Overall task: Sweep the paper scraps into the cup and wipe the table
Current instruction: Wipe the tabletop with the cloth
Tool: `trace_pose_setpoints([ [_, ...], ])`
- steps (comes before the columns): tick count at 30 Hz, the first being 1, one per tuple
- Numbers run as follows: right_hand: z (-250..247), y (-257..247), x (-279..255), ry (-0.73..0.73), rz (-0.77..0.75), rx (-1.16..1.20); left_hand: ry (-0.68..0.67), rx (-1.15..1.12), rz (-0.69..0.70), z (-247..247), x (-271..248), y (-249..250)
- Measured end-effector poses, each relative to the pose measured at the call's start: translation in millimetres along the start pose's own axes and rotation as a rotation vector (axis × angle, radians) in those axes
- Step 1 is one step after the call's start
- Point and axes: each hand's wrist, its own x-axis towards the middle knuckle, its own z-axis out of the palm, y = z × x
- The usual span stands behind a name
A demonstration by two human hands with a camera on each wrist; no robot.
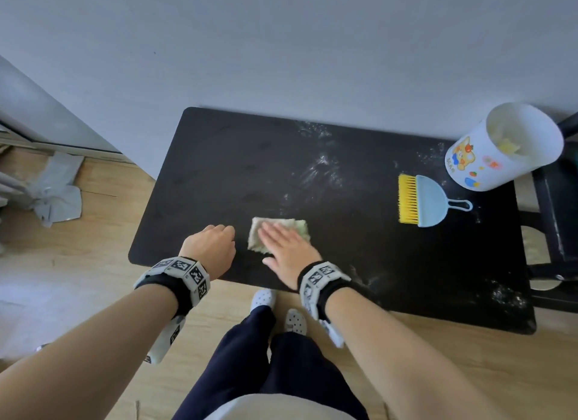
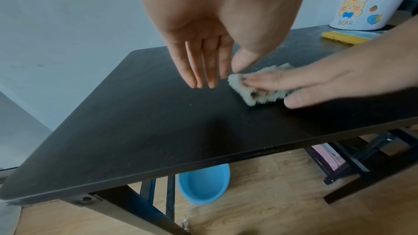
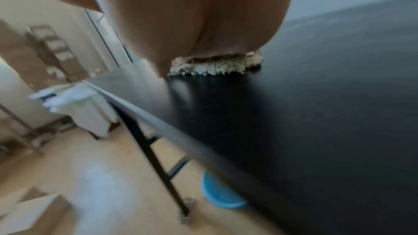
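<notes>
The pale, fluffy, folded cleaning cloth (image 1: 279, 233) lies flat on the black rectangular tabletop (image 1: 219, 169), directly under the right hand (image 1: 289, 247). That hand presses down on it with straight fingers laid side by side and the thumb stretched out toward the table's near edge; the cloth's fringe shows past the fingertips and on the side away from the left hand.

The left hand (image 1: 211, 247) sits just beside the cloth. From the left wrist camera its fingers (image 2: 201, 63) hang straight and close together above the tabletop, holding nothing, with the thumb tip near the cloth's corner; whether it touches the cloth cannot be told.

Beyond the right hand's fingers, white powdery smears (image 1: 322, 169) streak the tabletop, and more speckle the surface on the outer side of the right forearm. Farther out past the right hand lies a small light-blue plastic hand brush with yellow bristles (image 1: 419, 204). Just beyond it stands a white plastic cup printed with a cartoon bear (image 1: 500, 147), with pale paper scraps (image 1: 508, 144) inside.

Below the table, a round blue plastic basin (image 2: 203, 185) rests on the light wooden floor (image 1: 93, 247).
</notes>
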Motion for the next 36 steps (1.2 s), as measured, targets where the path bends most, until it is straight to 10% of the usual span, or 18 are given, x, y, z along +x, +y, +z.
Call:
trace_pose_setpoints([
  [6, -38, 121, -25, 0.125, 0.536, 0.132, 0.001, -0.038, 0.072, -7, 23, 2],
  [10, -41, 109, -16, 0.12, 0.686, 0.128, -0.004, -0.024, 0.098, -14, 41, -2],
  [19, -27, -23, 59, -0.005, 0.035, 0.079, 0.02, 0.058, 0.109, -32, 74, -34],
  [31, -81, 123, 43, 0.14, 0.826, 0.226, 0.022, 0.027, 0.235, -37, 122, -33],
  [36, -77, 48, 107, 0.108, 0.453, 0.195, 0.04, -0.005, 0.241, -40, 130, -41],
])
